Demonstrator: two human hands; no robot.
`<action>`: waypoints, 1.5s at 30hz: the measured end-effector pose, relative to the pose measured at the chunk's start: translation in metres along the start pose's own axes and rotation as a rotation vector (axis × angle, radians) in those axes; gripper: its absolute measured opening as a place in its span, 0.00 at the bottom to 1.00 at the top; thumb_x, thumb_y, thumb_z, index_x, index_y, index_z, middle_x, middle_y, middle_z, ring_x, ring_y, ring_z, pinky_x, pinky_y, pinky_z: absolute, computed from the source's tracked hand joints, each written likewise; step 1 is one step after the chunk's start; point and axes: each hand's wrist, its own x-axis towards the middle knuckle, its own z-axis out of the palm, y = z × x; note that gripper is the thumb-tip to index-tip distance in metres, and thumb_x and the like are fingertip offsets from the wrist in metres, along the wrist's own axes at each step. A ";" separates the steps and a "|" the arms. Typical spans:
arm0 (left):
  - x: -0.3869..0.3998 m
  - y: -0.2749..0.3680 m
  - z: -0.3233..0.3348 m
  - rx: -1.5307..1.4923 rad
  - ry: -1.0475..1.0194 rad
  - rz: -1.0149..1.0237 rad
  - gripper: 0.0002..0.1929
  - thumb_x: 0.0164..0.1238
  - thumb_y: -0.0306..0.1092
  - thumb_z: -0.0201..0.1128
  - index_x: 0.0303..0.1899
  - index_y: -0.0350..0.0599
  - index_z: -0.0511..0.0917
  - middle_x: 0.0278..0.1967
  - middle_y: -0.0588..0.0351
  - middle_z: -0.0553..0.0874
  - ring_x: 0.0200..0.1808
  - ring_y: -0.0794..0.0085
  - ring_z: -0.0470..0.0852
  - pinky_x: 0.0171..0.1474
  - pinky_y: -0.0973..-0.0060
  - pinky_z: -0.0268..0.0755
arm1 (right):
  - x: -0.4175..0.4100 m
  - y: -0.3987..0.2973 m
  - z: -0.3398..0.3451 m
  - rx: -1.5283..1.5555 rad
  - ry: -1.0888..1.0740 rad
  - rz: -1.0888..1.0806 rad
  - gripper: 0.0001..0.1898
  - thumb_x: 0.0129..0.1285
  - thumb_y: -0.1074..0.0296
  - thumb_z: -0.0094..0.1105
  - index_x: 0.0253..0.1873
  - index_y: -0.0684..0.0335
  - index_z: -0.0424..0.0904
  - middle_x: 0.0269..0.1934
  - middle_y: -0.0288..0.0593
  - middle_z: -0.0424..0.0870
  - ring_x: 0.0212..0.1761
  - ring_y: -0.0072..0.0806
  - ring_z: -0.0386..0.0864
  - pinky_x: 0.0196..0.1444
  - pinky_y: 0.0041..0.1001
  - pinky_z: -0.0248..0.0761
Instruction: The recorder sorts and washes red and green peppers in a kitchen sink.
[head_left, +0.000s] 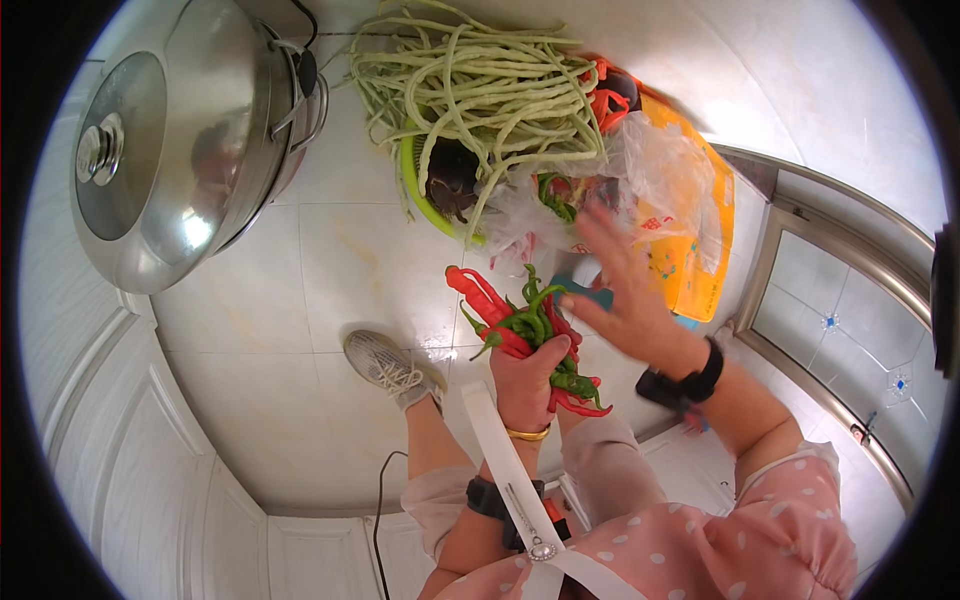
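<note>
A bunch of red chili peppers and green chili peppers is gripped in my left hand, tips sticking out on both sides of the fist. My right hand, slightly blurred, is held with fingers apart to the right of the bunch and holds nothing. Beyond its fingertips lies a clear plastic bag, with more green peppers at its opening. Left of that bag, long beans are heaped over a lime-green basket, where a dark eggplant shows.
A large steel pot with a glass-topped lid stands at upper left. A yellow-orange bag and a red plastic bag lie by the vegetables. At right is a glass-paned metal-framed door. White cabinets line the left side; a black cord runs at lower left.
</note>
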 end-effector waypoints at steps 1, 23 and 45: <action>0.000 -0.001 -0.002 -0.018 -0.015 -0.028 0.16 0.53 0.18 0.58 0.46 0.35 0.74 0.34 0.56 0.81 0.31 0.75 0.79 0.32 0.80 0.73 | 0.010 0.000 -0.009 0.001 0.000 0.000 0.34 0.62 0.55 0.53 0.69 0.61 0.53 0.69 0.58 0.52 0.53 0.49 0.74 0.50 0.38 0.70; -0.005 -0.003 -0.003 0.007 -0.064 -0.061 0.12 0.52 0.19 0.58 0.41 0.37 0.75 0.29 0.56 0.80 0.29 0.77 0.78 0.33 0.81 0.72 | 0.064 0.106 -0.212 -0.395 0.810 0.183 0.15 0.61 0.62 0.55 0.50 0.61 0.78 0.38 0.42 0.83 0.35 0.28 0.79 0.41 0.26 0.71; -0.004 -0.006 -0.011 -0.065 0.084 0.018 0.11 0.54 0.18 0.59 0.41 0.36 0.74 0.31 0.52 0.81 0.29 0.70 0.82 0.32 0.76 0.79 | 0.074 0.035 -0.026 0.522 0.058 0.325 0.06 0.60 0.70 0.51 0.35 0.64 0.76 0.23 0.37 0.76 0.22 0.22 0.73 0.27 0.22 0.69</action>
